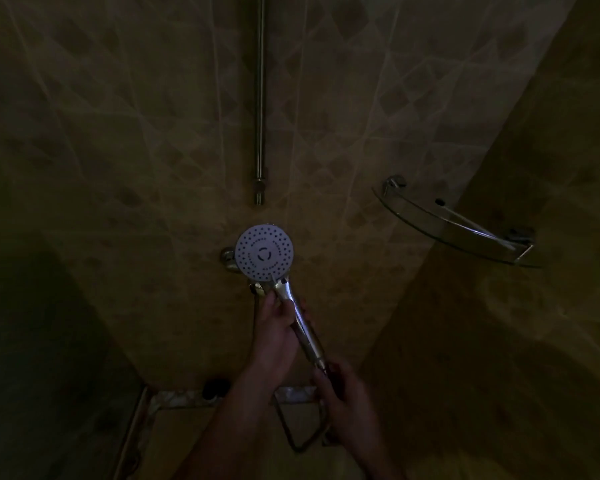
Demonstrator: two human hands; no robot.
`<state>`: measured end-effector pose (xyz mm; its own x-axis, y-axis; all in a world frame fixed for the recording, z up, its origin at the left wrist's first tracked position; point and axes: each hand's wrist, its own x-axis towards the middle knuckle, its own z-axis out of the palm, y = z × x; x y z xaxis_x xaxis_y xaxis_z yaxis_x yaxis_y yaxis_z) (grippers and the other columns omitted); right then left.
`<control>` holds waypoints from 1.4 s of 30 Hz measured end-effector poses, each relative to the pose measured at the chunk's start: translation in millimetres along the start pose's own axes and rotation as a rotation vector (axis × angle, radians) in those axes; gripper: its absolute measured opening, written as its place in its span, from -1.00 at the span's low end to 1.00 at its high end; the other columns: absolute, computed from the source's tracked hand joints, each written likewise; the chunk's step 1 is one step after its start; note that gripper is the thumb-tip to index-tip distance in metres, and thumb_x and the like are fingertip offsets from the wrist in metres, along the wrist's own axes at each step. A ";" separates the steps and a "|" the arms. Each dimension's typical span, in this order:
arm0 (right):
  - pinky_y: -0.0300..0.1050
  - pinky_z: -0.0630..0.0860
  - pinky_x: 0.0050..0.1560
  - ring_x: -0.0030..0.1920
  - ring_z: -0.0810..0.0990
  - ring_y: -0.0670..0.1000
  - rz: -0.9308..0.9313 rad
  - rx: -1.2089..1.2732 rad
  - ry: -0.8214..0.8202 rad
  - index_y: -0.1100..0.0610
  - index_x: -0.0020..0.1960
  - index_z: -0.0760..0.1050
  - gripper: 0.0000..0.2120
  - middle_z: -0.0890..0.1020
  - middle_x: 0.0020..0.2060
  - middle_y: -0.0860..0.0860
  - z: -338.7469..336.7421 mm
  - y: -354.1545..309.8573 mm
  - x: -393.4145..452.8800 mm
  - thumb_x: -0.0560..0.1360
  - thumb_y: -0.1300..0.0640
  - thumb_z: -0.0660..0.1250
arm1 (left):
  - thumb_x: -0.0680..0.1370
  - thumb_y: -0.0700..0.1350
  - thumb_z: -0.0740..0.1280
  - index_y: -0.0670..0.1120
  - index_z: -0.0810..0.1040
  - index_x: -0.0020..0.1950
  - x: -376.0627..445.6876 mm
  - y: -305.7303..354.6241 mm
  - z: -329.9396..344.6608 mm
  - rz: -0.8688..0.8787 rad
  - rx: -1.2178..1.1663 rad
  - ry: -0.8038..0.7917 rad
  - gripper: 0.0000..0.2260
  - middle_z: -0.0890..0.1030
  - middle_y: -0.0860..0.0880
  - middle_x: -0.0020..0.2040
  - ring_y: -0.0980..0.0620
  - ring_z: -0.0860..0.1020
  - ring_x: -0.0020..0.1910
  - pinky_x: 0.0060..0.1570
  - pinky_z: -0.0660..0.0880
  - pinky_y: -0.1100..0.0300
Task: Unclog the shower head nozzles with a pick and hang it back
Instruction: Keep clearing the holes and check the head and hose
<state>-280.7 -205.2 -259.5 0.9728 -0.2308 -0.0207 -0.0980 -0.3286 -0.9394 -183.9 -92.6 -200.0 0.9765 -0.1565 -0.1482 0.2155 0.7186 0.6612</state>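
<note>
In the head view, a dim, tiled shower corner is seen from above and in front. A shower head [264, 252] is held up in the middle of the picture, its round pale face turned toward the camera, so that rings of dark nozzle holes and a small central mark can be made out. Its chrome handle [302, 323] runs down and to the right from the face.

The left hand [274, 323] is placed just below the face, beside the upper part of the handle. A thin pale pick [273, 278] appears to be pinched in its fingertips, with the tip touching the lower edge of the nozzle face; the pick is too small and dark for more to be told. The grip of this hand is narrow, closed on the pick.

The right hand [343, 393] is wrapped around the lower end of the handle, its grip closed on it.

Behind the face, a wall fitting [227, 259] is partly hidden. Above it, a vertical metal rail [260, 98] is fixed to the tiled wall [118, 133]. To the right, a curved glass corner shelf [458, 230] is mounted between the two walls. A hose loop [303, 441] is seen low down, near the right forearm.
</note>
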 end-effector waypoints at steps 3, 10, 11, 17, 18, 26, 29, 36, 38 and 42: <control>-0.19 0.51 -0.24 -0.31 0.58 -0.23 -0.069 -0.124 0.048 -0.03 -0.06 0.57 -0.88 0.65 -0.30 -0.15 3.8 1.8 -1.8 0.53 -0.02 0.28 | 0.59 -0.35 0.12 -0.08 0.44 0.16 -0.2 -1.1 -0.5 -0.010 -0.009 0.003 -0.75 0.46 -0.11 -0.30 0.02 0.50 -0.40 -0.37 0.53 0.15; -0.30 0.22 -0.58 -0.61 0.30 -0.11 0.245 0.358 -0.104 0.15 -0.37 0.41 -0.62 0.38 -0.61 -0.01 -2.3 -10.7 1.6 0.59 0.07 0.17 | 0.56 -0.39 0.10 -0.07 0.47 0.08 -0.8 -2.5 -1.0 -0.054 -0.037 0.014 -0.71 0.45 -0.13 -0.26 -0.02 0.46 -0.35 -0.25 0.45 0.08; -0.28 0.27 -0.54 -0.58 0.35 -0.09 0.250 0.353 -0.090 0.14 -0.35 0.45 -0.63 0.42 -0.58 0.01 -2.8 -10.1 2.3 0.59 0.04 0.19 | 0.56 -0.37 0.12 -0.08 0.47 0.08 0.1 -3.5 -1.2 -0.051 -0.038 0.024 -0.74 0.44 -0.13 -0.26 -0.02 0.45 -0.34 -0.24 0.45 0.08; 0.00 0.51 -0.28 -0.37 0.57 -0.08 -0.014 0.023 0.063 -0.05 -0.11 0.50 -0.80 0.62 -0.35 -0.02 2.7 5.8 1.9 0.40 -0.16 0.33 | 0.57 -0.37 0.13 -0.10 0.44 0.19 7.6 -8.9 -5.8 -0.047 -0.036 0.076 -0.72 0.44 -0.13 -0.25 -0.04 0.44 -0.32 -0.34 0.54 0.15; -0.02 0.53 -0.27 -0.36 0.59 -0.10 -0.046 -0.039 0.085 -0.06 -0.11 0.50 -0.79 0.64 -0.32 -0.03 3.6 8.6 1.7 0.39 -0.18 0.30 | 0.58 -0.38 0.12 -0.10 0.43 0.21 7.8 -9.2 -5.7 -0.049 -0.033 0.077 -0.71 0.44 -0.12 -0.26 -0.03 0.45 -0.32 -0.33 0.54 0.15; -0.19 0.30 -0.40 -0.48 0.43 -0.03 0.272 0.325 0.008 0.05 -0.40 0.57 -0.67 0.51 -0.50 0.04 2.6 7.7 15.5 0.50 -0.02 0.28 | 0.56 -0.41 0.11 -0.08 0.45 0.07 9.1 -6.8 -3.8 -0.026 -0.088 0.045 -0.73 0.43 -0.12 -0.28 -0.03 0.45 -0.33 -0.27 0.45 0.09; -0.15 0.41 -0.30 -0.36 0.52 -0.05 0.165 0.210 0.010 0.04 -0.25 0.59 -0.81 0.58 -0.42 -0.02 1.9 9.4 13.5 0.42 -0.05 0.33 | 0.58 -0.36 0.12 -0.10 0.43 0.15 9.0 -6.9 -3.0 -0.010 -0.051 0.059 -0.75 0.44 -0.11 -0.30 -0.02 0.45 -0.35 -0.29 0.48 0.09; -0.22 0.45 -0.20 -0.26 0.55 -0.09 0.024 -0.032 0.089 -0.05 -0.04 0.62 -0.62 0.60 -0.30 -0.10 3.3 16.9 4.9 0.38 -0.29 0.25 | 0.57 -0.37 0.12 -0.09 0.40 0.17 10.2 -7.9 -7.9 -0.024 -0.079 0.030 -0.73 0.45 -0.11 -0.28 -0.03 0.45 -0.33 -0.25 0.44 0.05; -0.25 0.34 -0.38 -0.42 0.42 -0.10 0.143 0.164 0.011 0.02 -0.27 0.59 -0.68 0.49 -0.45 -0.10 1.4 7.6 6.5 0.41 -0.22 0.33 | 0.56 -0.42 0.08 -0.10 0.42 0.12 8.0 -4.6 -6.7 -0.023 -0.093 -0.012 -0.71 0.44 -0.11 -0.28 -0.03 0.45 -0.33 -0.29 0.47 0.09; -0.27 0.23 -0.53 -0.58 0.31 -0.11 0.279 0.365 -0.142 0.10 -0.39 0.45 -0.70 0.41 -0.58 -0.04 -5.1 -6.3 7.1 0.42 -0.06 0.26 | 0.55 -0.39 0.10 -0.10 0.42 0.09 4.6 -1.7 -3.7 -0.023 -0.106 -0.045 -0.75 0.42 -0.11 -0.28 0.00 0.46 -0.35 -0.32 0.49 0.13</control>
<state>-274.2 -209.4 -252.0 0.9413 -0.1285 -0.3121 -0.3043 0.0771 -0.9495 -179.8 -92.0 -204.5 0.9710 -0.2022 -0.1276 0.2385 0.7820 0.5759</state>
